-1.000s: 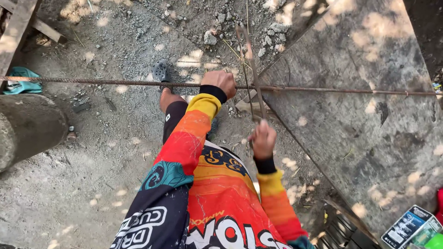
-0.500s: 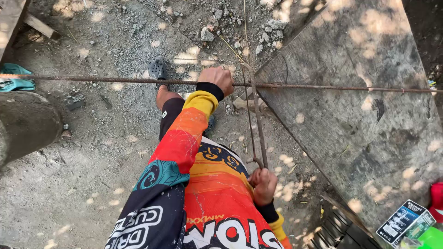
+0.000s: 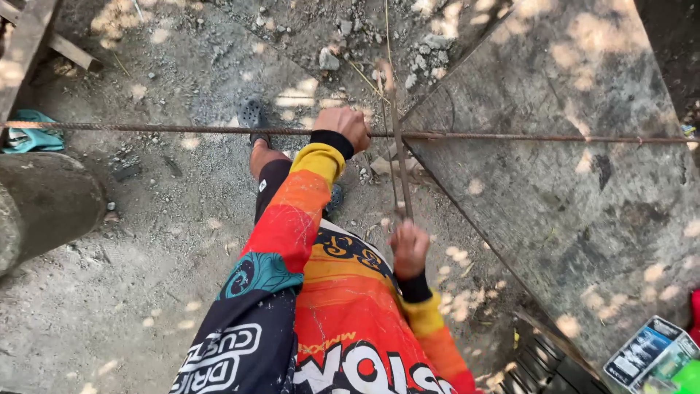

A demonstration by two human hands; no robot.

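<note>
Rusty steel rebar [image 3: 510, 136] spans the view horizontally above gravel ground [image 3: 146, 292]. Left hand [image 3: 343, 125] is clamped on it. Right hand [image 3: 408, 246] (blurred) grips the near end of 1 thinner rod [image 3: 397, 146] crossing the rebar beside a concrete slab [image 3: 569, 182].

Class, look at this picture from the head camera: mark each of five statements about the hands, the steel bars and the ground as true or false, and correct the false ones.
1. The left hand grips the long horizontal steel bar. True.
2. The right hand is empty. False: its grip is on the near end of a thin rod that crosses the bar.
3. The bar lies flat on the ground. False: it spans above the gravel ground.
4. A concrete slab lies on the right. True.
5. The teal cloth hangs from the rod. False: it lies at the left edge.
</note>
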